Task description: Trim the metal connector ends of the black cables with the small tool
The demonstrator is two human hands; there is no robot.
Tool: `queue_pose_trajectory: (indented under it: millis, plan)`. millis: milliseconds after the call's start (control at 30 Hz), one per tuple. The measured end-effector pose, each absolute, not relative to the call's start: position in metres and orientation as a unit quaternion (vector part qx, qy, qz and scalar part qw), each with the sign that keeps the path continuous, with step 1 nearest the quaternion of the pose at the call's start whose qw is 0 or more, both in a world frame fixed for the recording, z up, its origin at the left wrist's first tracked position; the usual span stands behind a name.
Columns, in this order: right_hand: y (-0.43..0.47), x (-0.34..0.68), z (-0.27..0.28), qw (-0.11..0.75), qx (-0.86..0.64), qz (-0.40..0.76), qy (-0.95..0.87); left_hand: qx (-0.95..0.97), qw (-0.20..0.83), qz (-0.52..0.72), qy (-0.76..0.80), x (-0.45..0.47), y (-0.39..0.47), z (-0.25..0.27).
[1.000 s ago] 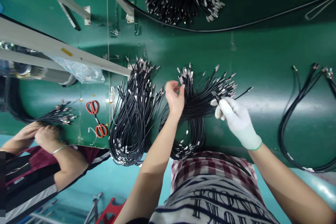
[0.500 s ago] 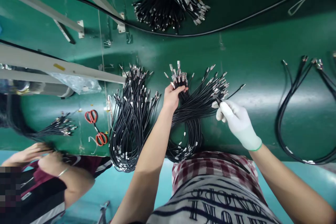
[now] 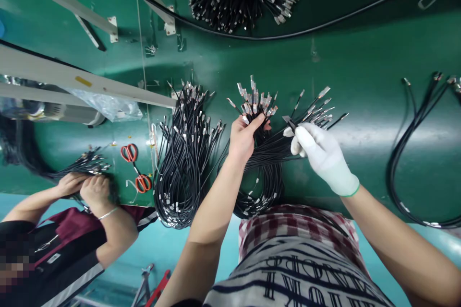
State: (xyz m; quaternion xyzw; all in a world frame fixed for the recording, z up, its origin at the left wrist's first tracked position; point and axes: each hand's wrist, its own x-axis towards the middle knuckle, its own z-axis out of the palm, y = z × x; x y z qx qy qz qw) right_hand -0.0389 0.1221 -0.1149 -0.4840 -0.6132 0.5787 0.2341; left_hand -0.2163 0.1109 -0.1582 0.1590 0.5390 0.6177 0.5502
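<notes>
My bare left hand is closed around a bunch of thin black cables just below their silver connectors, which fan out above my fingers. My right hand, in a white glove, pinches a small dark tool with a flat metal tip. That tip is near the connectors on the left; I cannot tell whether it touches a cable. More loose cables from the looped bundle pass behind the gloved fingers, with connector ends showing beyond them.
Another looped cable bundle lies left of my left arm, beside red-handled scissors. More cables lie at the back, behind a long black cable. Cable loops rest at right. A co-worker's hands handle cables at left.
More connectors now stand above my left hand, and fewer remain at the right. My right hand's tool tip has shifted left relative to the cables. The co-worker's hands have moved up to the cable ends.
</notes>
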Motion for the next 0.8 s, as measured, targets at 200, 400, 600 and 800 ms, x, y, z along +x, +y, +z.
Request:
queue_pose_trajectory:
  millis: [200, 400, 600, 800]
  plan:
    - [0.122, -0.04, -0.114, 0.23, -0.49, 0.584, -0.605, 0.17, 0.509, 0.641, 0.549, -0.209, 0.108, -0.152]
    - [0.121, -0.036, -0.116, 0.231, -0.492, 0.578, -0.609, 0.179, 0.488, 0.642, 0.564, -0.207, 0.107, -0.152]
    - [0.12, -0.036, -0.117, 0.234, -0.494, 0.579, -0.605, 0.18, 0.468, 0.645, 0.577, -0.204, 0.106, -0.151]
    - [0.118, -0.034, -0.12, 0.234, -0.486, 0.593, -0.598, 0.157, 0.473, 0.645, 0.58, -0.217, 0.11, -0.171]
